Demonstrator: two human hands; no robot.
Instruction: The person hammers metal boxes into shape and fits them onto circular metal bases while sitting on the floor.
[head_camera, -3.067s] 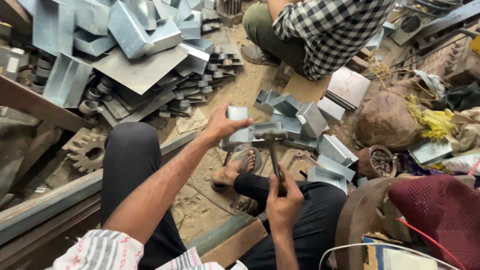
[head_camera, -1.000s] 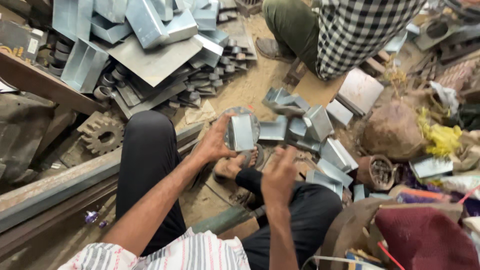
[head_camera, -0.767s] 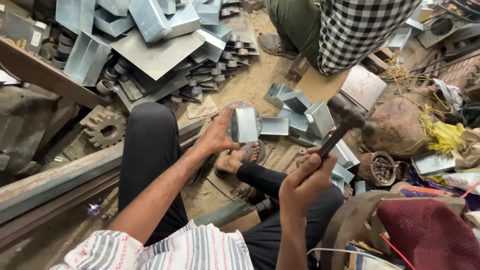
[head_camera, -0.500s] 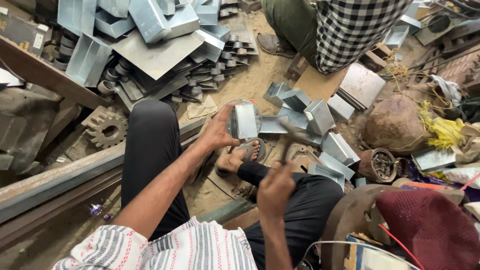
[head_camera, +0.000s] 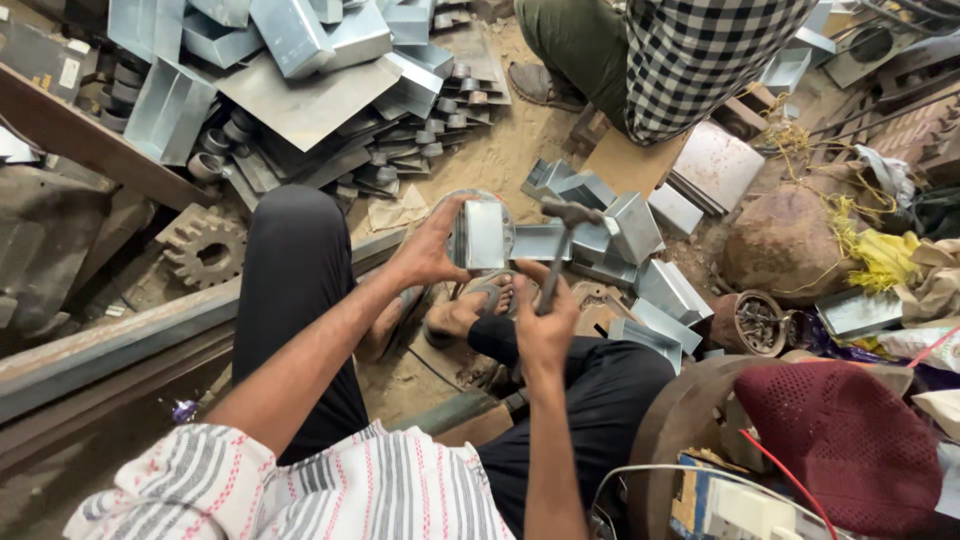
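My left hand (head_camera: 432, 248) grips a small folded sheet-metal box (head_camera: 482, 234), pressed upright against a round metal block (head_camera: 500, 205) in front of my knees. My right hand (head_camera: 546, 325) is closed around the wooden handle of a hammer (head_camera: 562, 232). The hammer head sits just right of the box, at about its top edge. My sandalled foot (head_camera: 470, 308) rests below the box.
A heap of finished metal boxes (head_camera: 640, 262) lies to the right. Large sheet-metal pieces (head_camera: 300, 70) pile up at upper left beside a gear wheel (head_camera: 205, 250) and a steel rail (head_camera: 110, 340). Another person in a checked shirt (head_camera: 700, 50) sits opposite.
My right hand swung the hammer out to the right, raised it, and has brought it back down beside the box. My left hand kept holding the box in place.
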